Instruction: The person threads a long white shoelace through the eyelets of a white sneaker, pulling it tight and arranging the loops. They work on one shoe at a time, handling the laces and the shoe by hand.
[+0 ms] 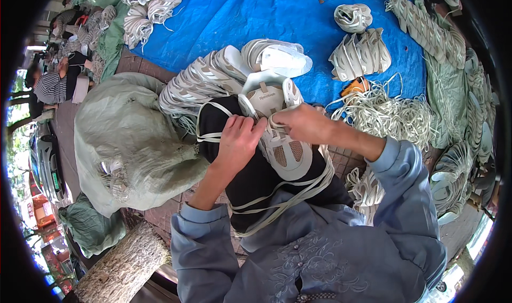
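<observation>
A white and beige sneaker upper (292, 154) rests across my dark-trousered lap, its rounded toe toward me and its tongue (265, 101) pointing away. My left hand (238, 138) is closed at the left eyelet edge, pinching a cream shoelace (209, 137) that loops out to the left. On the opposite side, my right hand (305, 124) is closed over the lacing at the throat, with the lace between thumb and forefinger. Its fingertips partly cover the eyelets. More loose cream laces (288, 202) drape over my lap below the toe.
Beyond my knees, a row of nested sneaker uppers (205, 79) lies by a blue tarp (224, 15). A tangled heap of laces (386, 113) sits right, near another stack of uppers (361, 55). To my left are a bulging pale sack (125, 137) and a log (125, 263).
</observation>
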The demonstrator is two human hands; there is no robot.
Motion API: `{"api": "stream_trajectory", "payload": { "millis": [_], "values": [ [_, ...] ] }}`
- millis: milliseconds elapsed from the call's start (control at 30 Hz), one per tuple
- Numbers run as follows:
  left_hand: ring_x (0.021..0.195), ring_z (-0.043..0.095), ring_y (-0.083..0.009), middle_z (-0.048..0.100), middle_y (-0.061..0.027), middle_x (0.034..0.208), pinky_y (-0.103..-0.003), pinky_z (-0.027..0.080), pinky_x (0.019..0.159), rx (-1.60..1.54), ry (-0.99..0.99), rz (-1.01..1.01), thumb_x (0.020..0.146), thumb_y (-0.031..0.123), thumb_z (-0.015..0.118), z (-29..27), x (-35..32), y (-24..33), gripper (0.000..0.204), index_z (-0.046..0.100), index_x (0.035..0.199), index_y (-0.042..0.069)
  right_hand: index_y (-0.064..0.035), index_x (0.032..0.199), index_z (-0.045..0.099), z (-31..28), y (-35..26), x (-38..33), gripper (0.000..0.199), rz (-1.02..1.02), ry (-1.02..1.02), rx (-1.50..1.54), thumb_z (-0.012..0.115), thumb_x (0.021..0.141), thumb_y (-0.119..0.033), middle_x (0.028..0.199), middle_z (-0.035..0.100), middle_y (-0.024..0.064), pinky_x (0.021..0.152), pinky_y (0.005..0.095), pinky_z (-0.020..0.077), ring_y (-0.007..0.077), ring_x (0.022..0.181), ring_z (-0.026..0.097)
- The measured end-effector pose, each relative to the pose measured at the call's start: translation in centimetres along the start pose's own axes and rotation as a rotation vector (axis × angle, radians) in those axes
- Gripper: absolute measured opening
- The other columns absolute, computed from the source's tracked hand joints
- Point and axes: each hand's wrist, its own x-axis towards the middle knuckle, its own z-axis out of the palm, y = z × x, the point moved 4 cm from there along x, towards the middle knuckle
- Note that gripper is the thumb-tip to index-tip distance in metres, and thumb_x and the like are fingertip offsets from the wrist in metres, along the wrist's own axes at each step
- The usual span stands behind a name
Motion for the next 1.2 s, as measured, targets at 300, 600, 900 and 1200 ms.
{"api": "stream_trajectory", "payload": {
  "millis": [300,600,900,1200],
  "values": [
    [0.079,0.049,-0.0210,0.045,-0.0074,0.077,-0.033,0.044,0.075,0.071,0.067,0.148,0.064,0.008,0.056,-0.6,0.4,-0.3,0.026,0.055,0.089,0.001,-0.0054,0.093,0.055,-0.1,2.5,0.0,0.036,0.160,-0.074,0.403,0.056,0.059,0.006,0.061,0.056,0.0059,0.054,0.0283,0.0457,0.0148,0.057,0.057],
    [0.082,0.051,-0.0229,0.050,-0.0103,0.083,-0.032,0.047,0.071,0.177,0.046,0.192,0.063,0.006,0.056,-3.6,-1.3,-1.3,0.029,0.055,0.092,-0.001,-0.0047,0.087,0.059,-0.5,3.4,-0.5,0.029,0.120,0.379,0.354,0.055,0.061,0.008,0.065,0.057,0.0073,0.048,0.0249,0.0431,0.0109,0.054,0.053],
    [0.080,0.051,-0.0215,0.049,-0.0063,0.075,-0.033,0.045,0.070,0.139,0.019,0.102,0.060,0.007,0.057,-3.3,-1.4,-2.9,0.030,0.057,0.090,0.001,0.0020,0.079,0.061,-6.2,9.8,-3.0,0.014,0.457,0.429,1.157,0.061,0.071,-0.010,0.048,0.040,-0.0046,0.035,0.0194,0.0164,0.0017,0.039,0.030],
    [0.074,0.055,-0.0183,0.059,-0.0087,0.081,-0.030,0.045,0.069,-0.458,0.258,-0.688,0.076,0.005,0.056,-6.8,-5.7,-7.4,0.013,0.061,0.088,0.003,0.0006,0.103,0.052,-31.5,17.7,-12.4,0.026,-0.023,0.605,1.194,0.038,0.092,-0.018,0.053,0.029,-0.0050,0.034,0.0181,0.0157,0.0033,0.038,0.018]
  ]
}}
